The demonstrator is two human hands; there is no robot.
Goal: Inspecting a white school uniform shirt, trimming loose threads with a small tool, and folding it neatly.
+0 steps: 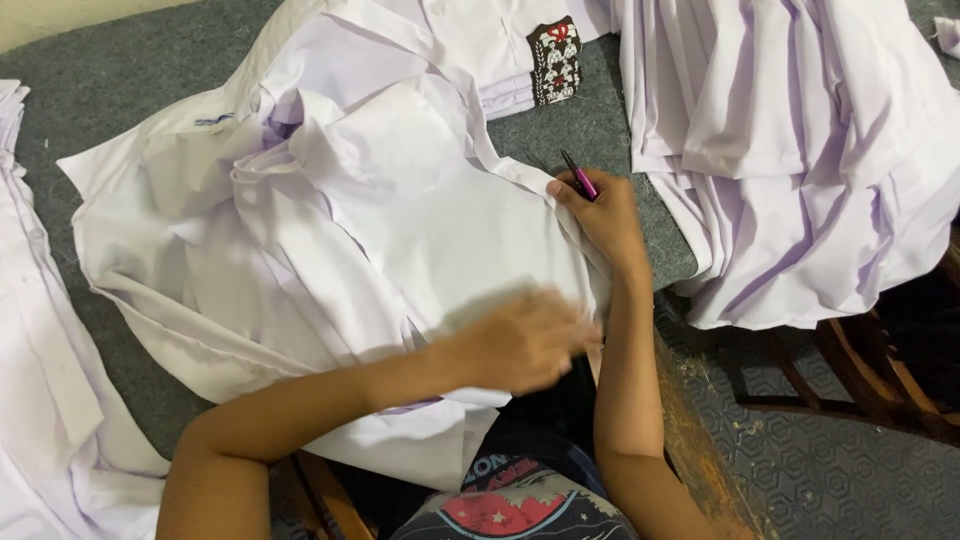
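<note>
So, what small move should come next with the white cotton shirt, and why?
Probably smooth the white cotton shirt flat with the left hand, which is blurred over its creased front. The right hand pins the edge and holds a slim pink and black pen.

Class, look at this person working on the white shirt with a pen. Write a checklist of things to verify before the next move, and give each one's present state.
1. Pen gripped in right hand: ok.
2. Right hand pressing the shirt edge: ok.
3. Left hand on the shirt: ok, though blurred.
4. Shirt lying flat: not ok, folds bunch at the collar.
5. Pen tip out: cannot tell.
6. Pile apart from the shirt: ok.
</note>
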